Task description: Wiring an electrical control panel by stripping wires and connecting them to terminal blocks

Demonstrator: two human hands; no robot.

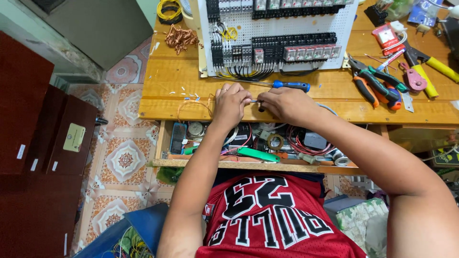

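Two hands — left hand (231,105), right hand (286,104) — fingers pinching one thin wire (193,102), one blue-handled screwdriver (290,86) just beyond.

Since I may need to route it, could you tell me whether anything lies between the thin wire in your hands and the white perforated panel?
Yes: a blue-handled screwdriver lies across the wooden table between them.
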